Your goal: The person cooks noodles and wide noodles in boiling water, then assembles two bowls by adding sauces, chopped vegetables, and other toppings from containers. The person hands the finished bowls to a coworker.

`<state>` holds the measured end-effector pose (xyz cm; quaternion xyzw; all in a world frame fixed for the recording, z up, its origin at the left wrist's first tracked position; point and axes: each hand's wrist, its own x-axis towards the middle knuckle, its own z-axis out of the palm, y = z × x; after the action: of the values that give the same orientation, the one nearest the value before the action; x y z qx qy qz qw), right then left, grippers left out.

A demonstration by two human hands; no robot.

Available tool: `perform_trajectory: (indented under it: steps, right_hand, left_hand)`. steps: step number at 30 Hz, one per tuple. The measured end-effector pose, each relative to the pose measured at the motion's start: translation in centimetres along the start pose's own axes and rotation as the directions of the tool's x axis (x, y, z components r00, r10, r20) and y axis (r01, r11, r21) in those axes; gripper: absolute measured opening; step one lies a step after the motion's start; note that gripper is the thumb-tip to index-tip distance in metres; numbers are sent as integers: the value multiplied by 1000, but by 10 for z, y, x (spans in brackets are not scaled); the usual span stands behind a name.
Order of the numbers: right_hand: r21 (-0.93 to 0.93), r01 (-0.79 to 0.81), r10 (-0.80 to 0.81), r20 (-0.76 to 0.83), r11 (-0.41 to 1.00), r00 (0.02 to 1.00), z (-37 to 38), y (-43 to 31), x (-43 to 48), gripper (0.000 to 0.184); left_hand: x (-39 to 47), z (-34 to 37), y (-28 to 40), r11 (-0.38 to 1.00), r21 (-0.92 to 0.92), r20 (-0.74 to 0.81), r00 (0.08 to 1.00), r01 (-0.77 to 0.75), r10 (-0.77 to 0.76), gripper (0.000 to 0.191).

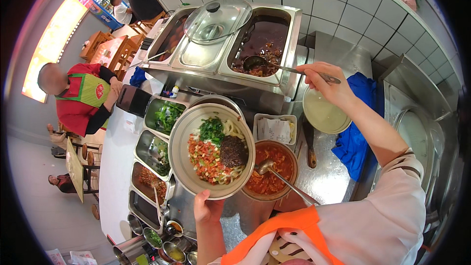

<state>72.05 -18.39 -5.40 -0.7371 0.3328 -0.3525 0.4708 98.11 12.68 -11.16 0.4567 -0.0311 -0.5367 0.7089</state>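
Observation:
My left hand holds a wide bowl by its near rim. In the bowl lie noodles, chopped greens, a diced red-and-green topping and a dark minced topping. My right hand grips the handle of a metal ladle. The ladle's cup rests in a steel pan of dark sauce with chunks in it, at the pan's near end. Below my right forearm stands a bowl of pale liquid.
A bowl of red sauce with a spoon sits right of my bowl. Steel trays of greens and diced topping line the left. A glass lid lies across the warmer. A blue cloth and a cleaver-like tool lie right. A person in an apron stands across the counter.

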Motion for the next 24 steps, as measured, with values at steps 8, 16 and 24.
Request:
perform_trajectory:
  steps: [8, 16, 24]
  right_hand:
    - [228, -94, 116, -84, 969, 990, 21, 25, 16, 24]
    - [203, -183, 212, -131, 962, 969, 0, 11, -3, 26]
    - [433, -195, 281, -144, 880, 949, 1, 14, 1, 28]
  left_hand:
    - [13, 12, -5, 998, 10, 28, 998, 57, -57, 69]
    - [15, 8, -5, 995, 19, 7, 996, 93, -93, 70]
    - [14, 14, -6, 995, -18, 18, 996, 93, -93, 68]
